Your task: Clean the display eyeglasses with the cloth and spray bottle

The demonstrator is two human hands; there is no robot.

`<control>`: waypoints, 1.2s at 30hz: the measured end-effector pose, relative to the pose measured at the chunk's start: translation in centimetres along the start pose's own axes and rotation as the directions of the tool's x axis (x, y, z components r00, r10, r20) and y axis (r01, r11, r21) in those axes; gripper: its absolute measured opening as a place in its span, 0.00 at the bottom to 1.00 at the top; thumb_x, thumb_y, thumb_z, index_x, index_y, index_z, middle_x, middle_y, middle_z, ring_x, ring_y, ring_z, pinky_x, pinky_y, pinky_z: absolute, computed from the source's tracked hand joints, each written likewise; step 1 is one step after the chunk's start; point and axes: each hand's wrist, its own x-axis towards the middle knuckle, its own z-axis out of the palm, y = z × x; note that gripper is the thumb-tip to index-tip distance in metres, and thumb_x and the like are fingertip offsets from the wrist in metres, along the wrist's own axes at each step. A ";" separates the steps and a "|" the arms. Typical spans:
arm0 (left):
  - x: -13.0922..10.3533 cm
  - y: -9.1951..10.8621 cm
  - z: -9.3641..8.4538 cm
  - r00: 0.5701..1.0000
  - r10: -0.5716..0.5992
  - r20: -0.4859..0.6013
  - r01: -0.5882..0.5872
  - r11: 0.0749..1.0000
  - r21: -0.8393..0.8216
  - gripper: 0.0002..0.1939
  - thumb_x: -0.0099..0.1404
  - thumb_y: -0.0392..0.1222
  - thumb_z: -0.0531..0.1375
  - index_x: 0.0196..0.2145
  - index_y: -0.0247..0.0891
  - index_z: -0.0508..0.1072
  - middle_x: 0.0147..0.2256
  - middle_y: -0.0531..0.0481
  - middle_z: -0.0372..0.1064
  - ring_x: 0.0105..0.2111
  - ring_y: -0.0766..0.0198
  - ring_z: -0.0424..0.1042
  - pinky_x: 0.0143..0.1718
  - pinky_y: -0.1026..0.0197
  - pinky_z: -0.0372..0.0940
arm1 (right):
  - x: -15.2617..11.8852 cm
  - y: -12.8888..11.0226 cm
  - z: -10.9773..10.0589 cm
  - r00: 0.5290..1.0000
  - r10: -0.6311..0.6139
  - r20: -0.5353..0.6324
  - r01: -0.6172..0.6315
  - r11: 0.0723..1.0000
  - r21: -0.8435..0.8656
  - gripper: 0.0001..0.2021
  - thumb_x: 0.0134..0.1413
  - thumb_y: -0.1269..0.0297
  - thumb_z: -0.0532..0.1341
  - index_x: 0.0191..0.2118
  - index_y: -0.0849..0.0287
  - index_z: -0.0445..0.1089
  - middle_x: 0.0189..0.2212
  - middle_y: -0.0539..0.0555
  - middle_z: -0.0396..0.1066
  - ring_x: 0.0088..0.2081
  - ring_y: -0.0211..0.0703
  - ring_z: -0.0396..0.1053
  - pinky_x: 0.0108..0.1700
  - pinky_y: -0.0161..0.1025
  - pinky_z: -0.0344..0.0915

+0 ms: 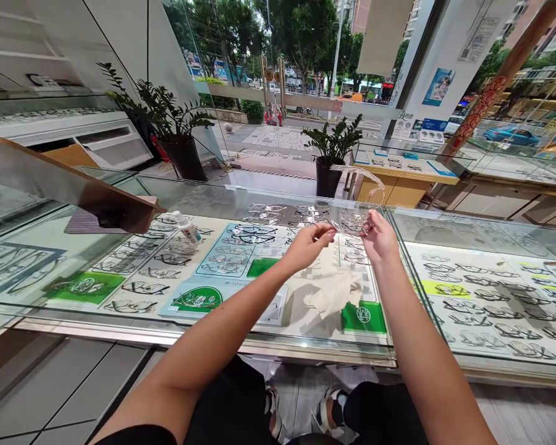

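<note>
Clear eyeglasses aloft over glass counter

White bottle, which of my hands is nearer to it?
Left. Your left hand is to the right of the bottle; your right hand is farther right, past the left one.

Few readable marks. Right green card: white circular logo, M-like strokes inside. Left green card: white round logo, letters unclear. Green oval on pale blue box: white lettering, too small; box print not legible either. Bottle label: unreadable. Pillar's blue poster, white notice: print too tiny.
</note>
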 end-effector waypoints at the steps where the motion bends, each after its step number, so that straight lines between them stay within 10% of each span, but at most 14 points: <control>1: 0.2 0.0 -0.2 1.000 0.001 -0.028 -0.002 0.999 -0.033 0.19 0.69 0.57 0.61 0.43 0.37 0.77 0.38 0.45 0.77 0.37 0.61 0.74 0.41 0.59 0.67 | 0.0 0.1 0.1 1.000 -0.008 -0.005 0.008 1.000 -0.006 0.22 0.33 0.53 0.82 0.34 0.55 0.77 0.24 0.44 0.64 0.25 0.32 0.58 0.26 0.33 0.55; 8: 0.6 0.0 -0.7 0.986 -0.045 -0.162 0.008 0.975 -0.224 0.19 0.63 0.57 0.67 0.35 0.36 0.76 0.31 0.48 0.75 0.30 0.65 0.70 0.35 0.60 0.65 | -0.3 0.8 0.4 0.998 -0.062 -0.005 0.062 0.995 -0.080 0.18 0.38 0.55 0.80 0.34 0.55 0.77 0.25 0.44 0.68 0.24 0.32 0.57 0.26 0.35 0.54; 15: 0.3 1.4 -1.3 0.974 -0.221 -0.052 0.169 0.857 -0.487 0.23 0.57 0.51 0.74 0.44 0.35 0.78 0.46 0.39 0.81 0.38 0.63 0.77 0.40 0.61 0.66 | -0.1 0.8 0.2 0.995 -0.055 -0.079 0.051 0.997 -0.059 0.20 0.34 0.54 0.80 0.35 0.55 0.78 0.25 0.44 0.67 0.24 0.32 0.55 0.25 0.35 0.51; 36: 1.5 -0.4 -2.8 0.831 -0.067 -0.552 -0.064 0.974 -0.215 0.20 0.59 0.56 0.72 0.41 0.37 0.84 0.33 0.48 0.77 0.28 0.66 0.69 0.31 0.62 0.63 | -2.5 1.4 2.3 0.937 -0.230 0.263 0.306 0.902 -0.304 0.09 0.43 0.57 0.77 0.30 0.53 0.81 0.40 0.52 0.74 0.49 0.48 0.73 0.53 0.46 0.70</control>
